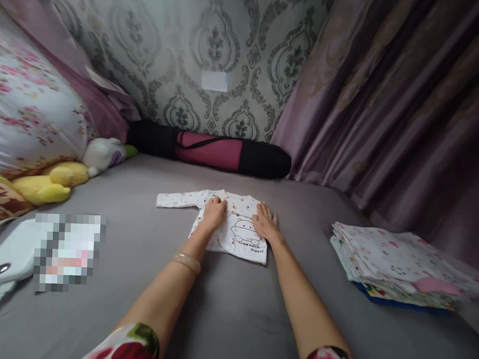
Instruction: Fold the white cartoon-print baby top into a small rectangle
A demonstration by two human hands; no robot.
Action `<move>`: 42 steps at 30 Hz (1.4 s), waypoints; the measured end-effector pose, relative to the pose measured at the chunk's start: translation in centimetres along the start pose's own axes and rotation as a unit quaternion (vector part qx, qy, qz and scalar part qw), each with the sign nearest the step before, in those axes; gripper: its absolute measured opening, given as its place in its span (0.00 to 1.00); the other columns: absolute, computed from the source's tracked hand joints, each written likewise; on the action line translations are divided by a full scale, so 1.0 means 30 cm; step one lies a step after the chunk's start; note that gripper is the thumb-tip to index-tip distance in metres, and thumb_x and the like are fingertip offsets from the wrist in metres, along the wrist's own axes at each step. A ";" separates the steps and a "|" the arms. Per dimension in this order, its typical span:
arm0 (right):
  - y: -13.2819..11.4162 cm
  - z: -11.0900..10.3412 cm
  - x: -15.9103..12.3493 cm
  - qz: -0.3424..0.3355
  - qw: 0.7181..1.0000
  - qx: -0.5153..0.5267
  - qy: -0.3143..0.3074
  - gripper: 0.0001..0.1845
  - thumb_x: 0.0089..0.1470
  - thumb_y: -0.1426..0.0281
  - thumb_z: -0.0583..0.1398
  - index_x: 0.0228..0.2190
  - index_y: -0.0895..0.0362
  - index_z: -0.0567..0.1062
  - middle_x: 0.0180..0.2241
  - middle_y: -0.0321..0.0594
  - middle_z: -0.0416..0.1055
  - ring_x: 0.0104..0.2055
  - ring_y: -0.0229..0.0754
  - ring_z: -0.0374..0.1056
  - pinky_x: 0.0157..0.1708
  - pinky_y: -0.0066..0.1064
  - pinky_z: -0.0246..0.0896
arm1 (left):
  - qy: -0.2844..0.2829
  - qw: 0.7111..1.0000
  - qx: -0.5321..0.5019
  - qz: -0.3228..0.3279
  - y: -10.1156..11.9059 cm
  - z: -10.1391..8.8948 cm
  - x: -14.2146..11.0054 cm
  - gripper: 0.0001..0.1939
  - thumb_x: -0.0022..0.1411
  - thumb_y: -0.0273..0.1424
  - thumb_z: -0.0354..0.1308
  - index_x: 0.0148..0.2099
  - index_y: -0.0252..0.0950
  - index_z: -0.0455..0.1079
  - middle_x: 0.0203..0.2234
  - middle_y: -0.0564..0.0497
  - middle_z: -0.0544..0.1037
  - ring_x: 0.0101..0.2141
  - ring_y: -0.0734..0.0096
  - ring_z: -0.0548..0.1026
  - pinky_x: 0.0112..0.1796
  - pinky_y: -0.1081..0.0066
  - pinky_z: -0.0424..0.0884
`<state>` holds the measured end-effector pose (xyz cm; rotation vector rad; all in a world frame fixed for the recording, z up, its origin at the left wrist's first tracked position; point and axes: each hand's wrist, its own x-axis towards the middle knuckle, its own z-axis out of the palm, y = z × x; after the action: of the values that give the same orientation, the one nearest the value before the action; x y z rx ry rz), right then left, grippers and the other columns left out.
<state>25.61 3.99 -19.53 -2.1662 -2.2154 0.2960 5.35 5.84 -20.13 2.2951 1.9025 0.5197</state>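
1. Small white cotton-look shirt (244, 205), fine scattered print, black-line cartoon animal and lettering on the front; lies flat mid-bed, one long sleeve (179, 199) stretched out to the left.
2. Left hand (216, 212), pale bangle (187, 261) on the wrist; rests on the shirt's chest, left of the cartoon. Fingers bent and close together; whether they pinch cloth, cannot tell.
3. Right hand (264, 222); lies along the shirt's right edge, beside the cartoon. Fingers extended, slightly spread, the outermost standing apart.
4. Bed (235, 310), covered in plain grey cloth; carries the shirt.
5. Stack of folded, printed, mostly white cloths (397, 258), a blue edge at the bottom; well apart from the right hand.
6. White rounded-corner device (11, 250), white cable (2, 291) plugged in; at left, next to a pixelated item, details unreadable.
7. Yellow plush toy (46, 186) and white plush toy (102, 155); near a large white pink-flowered pillow (30, 109).
8. Long black-and-magenta cylindrical bag (209, 149); lies along the patterned grey wall (181, 52).
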 end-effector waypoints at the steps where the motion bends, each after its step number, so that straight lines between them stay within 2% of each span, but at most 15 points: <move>1: -0.002 -0.010 0.001 0.002 1.000 0.003 -0.010 0.34 0.62 0.66 0.39 0.67 0.62 0.46 0.70 0.43 0.34 0.71 0.46 0.33 0.66 0.49 0.30 | -0.011 1.000 -0.017 0.004 -0.005 -0.009 -0.001 0.15 0.64 0.26 0.46 0.46 0.34 0.73 0.44 0.39 0.73 0.45 0.56 0.69 0.47 0.62 0.63; 4: -0.009 -0.049 0.003 0.008 0.999 0.007 -0.046 0.34 0.62 0.66 0.40 0.67 0.62 0.46 0.70 0.44 0.34 0.71 0.47 0.33 0.66 0.50 0.32 | -0.017 0.998 -0.061 0.015 -0.031 -0.027 -0.022 0.14 0.62 0.25 0.50 0.48 0.34 0.72 0.44 0.41 0.75 0.47 0.59 0.71 0.48 0.66 0.65; 7: -0.025 -0.083 0.005 -0.002 0.998 -0.009 -0.061 0.33 0.61 0.67 0.43 0.66 0.62 0.50 0.70 0.47 0.37 0.70 0.48 0.35 0.65 0.52 0.33 | 0.035 0.993 -0.111 -0.007 -0.073 -0.024 -0.076 0.16 0.62 0.27 0.52 0.52 0.33 0.69 0.47 0.41 0.74 0.51 0.59 0.70 0.51 0.65 0.65; 10: -0.055 -0.092 0.011 -0.039 0.999 -0.033 -0.009 0.32 0.61 0.69 0.44 0.65 0.64 0.52 0.69 0.50 0.41 0.70 0.48 0.35 0.66 0.50 0.28 | 0.090 0.984 -0.149 -0.044 -0.121 -0.008 -0.140 0.16 0.61 0.26 0.52 0.51 0.33 0.69 0.47 0.40 0.74 0.50 0.57 0.71 0.52 0.61 0.66; 13: -0.093 -0.067 0.026 -0.056 0.997 -0.029 0.033 0.33 0.64 0.64 0.40 0.66 0.67 0.50 0.69 0.50 0.40 0.71 0.48 0.34 0.67 0.46 0.26 | 0.139 0.976 -0.163 -0.043 -0.156 0.006 -0.184 0.16 0.60 0.25 0.52 0.51 0.34 0.69 0.47 0.42 0.74 0.51 0.59 0.71 0.54 0.60 0.65; 15: -0.112 -0.038 0.038 -0.039 0.998 -0.027 0.042 0.35 0.65 0.60 0.39 0.66 0.69 0.49 0.69 0.52 0.40 0.71 0.48 0.34 0.66 0.43 0.26 | 0.155 0.973 -0.167 -0.043 -0.167 0.011 -0.198 0.16 0.59 0.25 0.53 0.50 0.35 0.69 0.48 0.42 0.74 0.51 0.60 0.70 0.55 0.60 0.64; 19: -0.119 0.020 0.062 0.004 0.999 -0.028 0.046 0.37 0.66 0.58 0.38 0.65 0.72 0.50 0.68 0.55 0.42 0.70 0.51 0.36 0.66 0.41 0.30 | 0.127 0.978 -0.154 -0.055 -0.169 0.010 -0.207 0.14 0.61 0.26 0.52 0.48 0.36 0.70 0.47 0.43 0.74 0.51 0.60 0.70 0.54 0.61 0.64; 22: -0.112 0.039 0.073 0.001 0.999 -0.022 0.045 0.37 0.66 0.57 0.37 0.65 0.72 0.49 0.68 0.55 0.42 0.70 0.51 0.35 0.66 0.41 0.30 | 0.103 0.980 -0.147 -0.089 -0.162 -0.006 -0.206 0.14 0.62 0.28 0.51 0.49 0.36 0.71 0.47 0.43 0.74 0.50 0.61 0.70 0.53 0.62 0.64; 26: -0.109 0.025 0.080 0.007 1.000 -0.015 0.025 0.38 0.65 0.57 0.37 0.65 0.72 0.47 0.69 0.54 0.40 0.70 0.51 0.34 0.66 0.41 0.30 | 0.089 0.978 -0.143 -0.127 -0.154 -0.039 -0.202 0.14 0.63 0.29 0.50 0.48 0.35 0.73 0.46 0.43 0.74 0.49 0.60 0.70 0.51 0.63 0.65; 30: -0.127 -0.014 0.083 0.016 1.000 -0.011 -0.014 0.37 0.65 0.58 0.39 0.66 0.70 0.48 0.69 0.53 0.39 0.70 0.50 0.34 0.66 0.46 0.31 | 0.078 0.974 -0.138 -0.163 -0.158 -0.067 -0.200 0.16 0.64 0.30 0.49 0.48 0.33 0.74 0.44 0.41 0.75 0.47 0.58 0.71 0.50 0.62 0.64; 33: -0.179 -0.028 0.080 -0.001 1.000 -0.017 -0.013 0.34 0.65 0.61 0.40 0.66 0.68 0.48 0.69 0.52 0.39 0.71 0.49 0.33 0.66 0.47 0.27 | 0.080 0.970 -0.135 -0.188 -0.169 -0.077 -0.202 0.16 0.64 0.32 0.49 0.47 0.34 0.75 0.43 0.40 0.76 0.47 0.56 0.71 0.49 0.62 0.64; 35: -0.234 -0.022 0.076 -0.035 0.999 -0.006 0.004 0.34 0.65 0.62 0.40 0.66 0.67 0.48 0.69 0.50 0.39 0.71 0.47 0.32 0.66 0.46 0.24 | 0.084 0.969 -0.133 -0.192 -0.179 -0.077 -0.203 0.16 0.63 0.33 0.49 0.46 0.35 0.75 0.42 0.41 0.76 0.46 0.57 0.71 0.49 0.62 0.64; 39: -0.357 0.006 0.075 -0.104 0.994 0.032 0.023 0.35 0.65 0.60 0.40 0.66 0.69 0.49 0.69 0.51 0.40 0.71 0.48 0.34 0.66 0.44 0.24 | 0.088 0.972 -0.110 -0.189 -0.194 -0.066 -0.200 0.15 0.62 0.33 0.50 0.44 0.35 0.75 0.38 0.42 0.77 0.43 0.58 0.73 0.48 0.62 0.64; 42: -0.421 0.026 0.083 -0.113 0.992 0.042 0.037 0.36 0.65 0.59 0.41 0.65 0.70 0.49 0.69 0.52 0.40 0.71 0.48 0.34 0.66 0.43 0.22 | 0.088 0.972 -0.101 -0.193 -0.199 -0.056 -0.197 0.15 0.62 0.32 0.50 0.44 0.35 0.76 0.38 0.43 0.78 0.44 0.57 0.73 0.48 0.62 0.64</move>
<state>12.92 6.20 -18.62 -1.8315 -2.3338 0.2899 -1.67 1.12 -21.47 1.7457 2.1869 0.8392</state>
